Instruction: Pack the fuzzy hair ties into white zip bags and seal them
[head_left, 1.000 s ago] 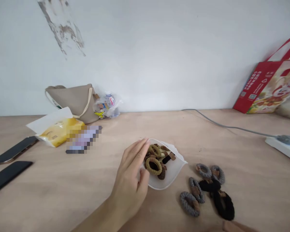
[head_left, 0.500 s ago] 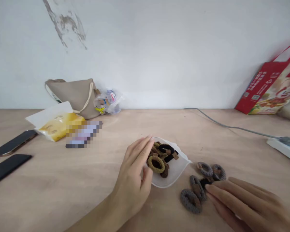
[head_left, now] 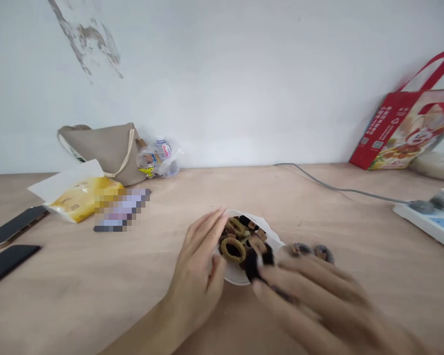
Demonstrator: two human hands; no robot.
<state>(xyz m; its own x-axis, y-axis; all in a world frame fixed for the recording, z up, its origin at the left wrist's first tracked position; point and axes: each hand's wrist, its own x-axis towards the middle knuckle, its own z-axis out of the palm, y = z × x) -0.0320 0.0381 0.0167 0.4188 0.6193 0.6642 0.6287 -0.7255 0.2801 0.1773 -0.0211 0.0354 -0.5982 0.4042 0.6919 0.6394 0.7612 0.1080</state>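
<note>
A white pouch (head_left: 237, 279) lies with its mouth open on the table, holding brown, black and olive hair ties, including an olive hair tie (head_left: 233, 250) at the front. My left hand (head_left: 200, 261) is at the pouch's left side, its fingers and thumb closed around the rim. Over the pouch's right edge, my right hand (head_left: 314, 296) pinches a black hair tie (head_left: 252, 266); motion blurs the fingers. Beyond that hand lie a grey hair tie (head_left: 302, 248) and another grey hair tie (head_left: 324, 254), both partly covered. Whatever lies under the right hand is mostly hidden.
On the left are dark phones (head_left: 11, 259), a yellow tissue pack (head_left: 83, 197), a blurred-out flat item (head_left: 122, 209), a grey bag (head_left: 101, 148) and a bottle in clear plastic (head_left: 165, 148). On the right stand a red bag (head_left: 385, 128) and a corded power strip (head_left: 429, 222).
My right hand has moved left from the grey hair ties to the pouch, carrying a black hair tie. My left hand stays at the pouch. The view has shifted slightly.
</note>
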